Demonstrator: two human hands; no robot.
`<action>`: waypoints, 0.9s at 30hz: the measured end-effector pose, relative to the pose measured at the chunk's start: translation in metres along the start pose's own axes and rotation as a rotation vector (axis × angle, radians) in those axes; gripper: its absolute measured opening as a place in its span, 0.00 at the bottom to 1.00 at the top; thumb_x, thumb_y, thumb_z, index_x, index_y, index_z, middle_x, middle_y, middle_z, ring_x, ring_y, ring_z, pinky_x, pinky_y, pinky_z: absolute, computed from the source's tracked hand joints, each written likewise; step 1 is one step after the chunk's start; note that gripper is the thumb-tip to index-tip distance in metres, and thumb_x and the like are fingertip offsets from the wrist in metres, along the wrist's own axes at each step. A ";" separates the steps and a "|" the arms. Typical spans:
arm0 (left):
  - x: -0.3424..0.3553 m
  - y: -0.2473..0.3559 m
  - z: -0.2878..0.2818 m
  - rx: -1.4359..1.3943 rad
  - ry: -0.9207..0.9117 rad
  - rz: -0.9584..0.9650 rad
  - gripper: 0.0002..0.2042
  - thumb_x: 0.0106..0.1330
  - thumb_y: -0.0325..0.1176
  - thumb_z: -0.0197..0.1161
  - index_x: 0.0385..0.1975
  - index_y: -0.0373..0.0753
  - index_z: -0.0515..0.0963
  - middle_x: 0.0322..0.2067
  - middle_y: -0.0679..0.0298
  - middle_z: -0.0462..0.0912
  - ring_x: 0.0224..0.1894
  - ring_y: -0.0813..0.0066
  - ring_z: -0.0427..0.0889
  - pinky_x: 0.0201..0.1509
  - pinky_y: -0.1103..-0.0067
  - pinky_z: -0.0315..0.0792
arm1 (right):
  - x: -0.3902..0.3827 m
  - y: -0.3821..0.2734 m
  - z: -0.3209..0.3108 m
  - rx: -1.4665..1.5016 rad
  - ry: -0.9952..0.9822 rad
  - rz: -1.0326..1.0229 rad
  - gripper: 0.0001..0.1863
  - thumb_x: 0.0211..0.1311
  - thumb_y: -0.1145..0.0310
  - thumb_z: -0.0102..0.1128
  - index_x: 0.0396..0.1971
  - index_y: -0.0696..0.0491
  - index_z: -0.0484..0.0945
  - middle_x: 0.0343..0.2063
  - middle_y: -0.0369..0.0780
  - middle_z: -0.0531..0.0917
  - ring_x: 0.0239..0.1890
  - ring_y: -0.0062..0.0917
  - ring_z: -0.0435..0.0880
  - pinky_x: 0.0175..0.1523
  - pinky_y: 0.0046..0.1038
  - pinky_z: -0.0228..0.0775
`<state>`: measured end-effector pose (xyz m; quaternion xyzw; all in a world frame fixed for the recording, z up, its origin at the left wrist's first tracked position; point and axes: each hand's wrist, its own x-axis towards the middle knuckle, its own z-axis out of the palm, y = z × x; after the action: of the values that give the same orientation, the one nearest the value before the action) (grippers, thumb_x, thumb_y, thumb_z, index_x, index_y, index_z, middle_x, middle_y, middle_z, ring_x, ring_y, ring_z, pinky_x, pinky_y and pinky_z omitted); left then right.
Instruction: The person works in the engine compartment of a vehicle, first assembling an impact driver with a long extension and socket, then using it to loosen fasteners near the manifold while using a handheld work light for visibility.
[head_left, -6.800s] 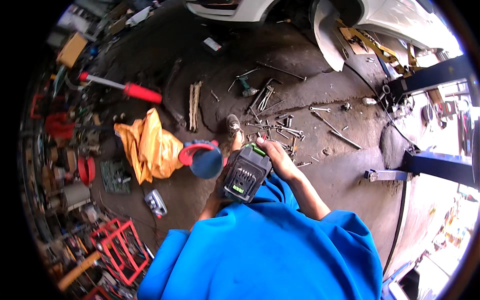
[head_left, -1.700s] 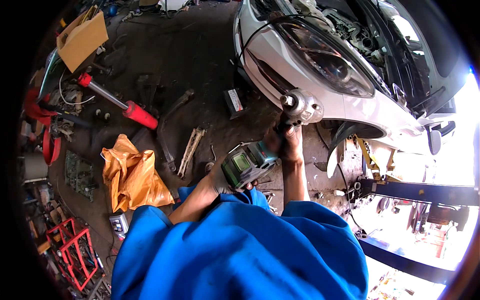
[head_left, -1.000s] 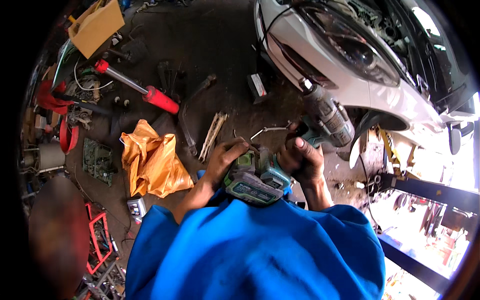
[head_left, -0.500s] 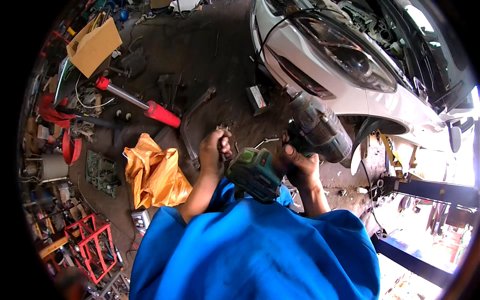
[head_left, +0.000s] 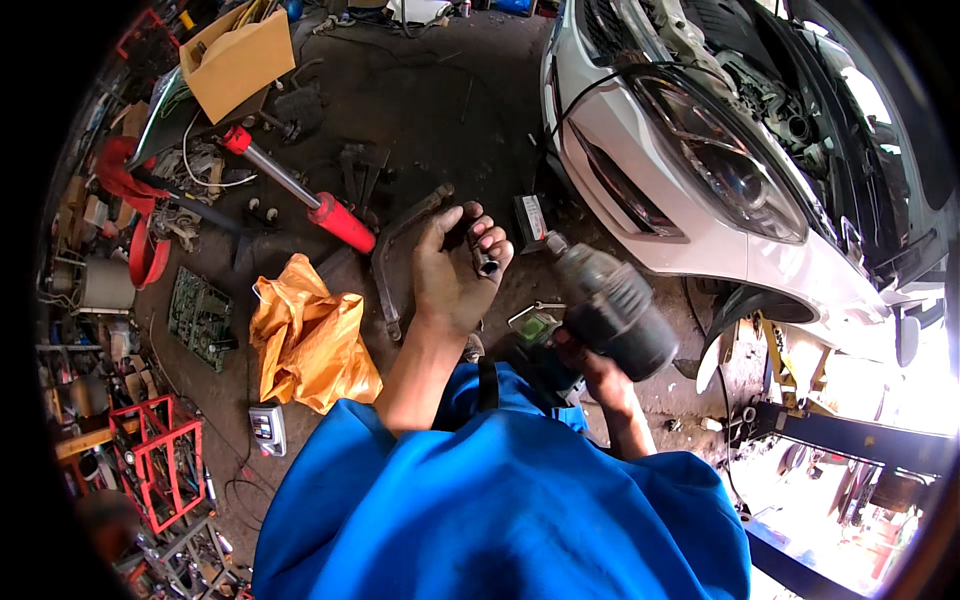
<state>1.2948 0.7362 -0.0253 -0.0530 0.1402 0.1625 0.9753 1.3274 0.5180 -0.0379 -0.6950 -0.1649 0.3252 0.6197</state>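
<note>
My left hand is raised palm up with its fingers curled round a small metal socket, whose round hollow end shows. A cordless impact wrench, grey at the body with a green and black battery, is gripped by my right hand. Its bare square drive points up and to the left, toward my left hand, with a gap between them. The wrench is smeared by motion, and part of its handle and battery is in shadow. Past the wrench, on the floor, lies a spanner.
A white car with its bonnet open stands at the right. On the floor at the left are an orange bag, a red hydraulic cylinder, a curved metal arm, a circuit board and a cardboard box. A small box lies near the bumper.
My left hand has risen and turned palm up, bringing the socket into sight. My right hand has lowered the impact wrench slightly, its drive swinging left. The view has shifted a little.
</note>
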 end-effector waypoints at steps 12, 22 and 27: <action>0.009 -0.023 0.015 0.241 -0.102 0.219 0.05 0.65 0.31 0.53 0.35 0.36 0.70 0.26 0.69 0.65 0.27 0.79 0.64 0.32 0.80 0.62 | -0.012 0.028 0.005 -0.479 -0.050 -0.187 0.18 0.53 0.65 0.60 0.45 0.53 0.76 0.44 0.42 0.79 0.48 0.34 0.76 0.55 0.32 0.65; 0.014 -0.040 -0.022 0.553 -0.085 0.067 0.07 0.69 0.32 0.49 0.41 0.38 0.68 0.24 0.70 0.65 0.24 0.80 0.64 0.29 0.81 0.61 | -0.021 0.016 -0.003 -0.460 0.087 -0.396 0.29 0.36 0.64 0.67 0.44 0.57 0.72 0.35 0.50 0.79 0.37 0.47 0.79 0.39 0.37 0.72; 0.024 -0.037 -0.058 0.641 -0.081 -0.076 0.06 0.69 0.33 0.49 0.40 0.39 0.68 0.24 0.71 0.65 0.24 0.81 0.62 0.29 0.82 0.60 | -0.038 0.032 -0.006 -0.520 0.150 -0.334 0.28 0.39 0.66 0.63 0.47 0.54 0.71 0.34 0.47 0.80 0.36 0.43 0.81 0.38 0.38 0.74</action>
<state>1.3134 0.7000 -0.0858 0.2581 0.1433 0.0754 0.9524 1.2981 0.4839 -0.0593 -0.8156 -0.3082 0.1138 0.4763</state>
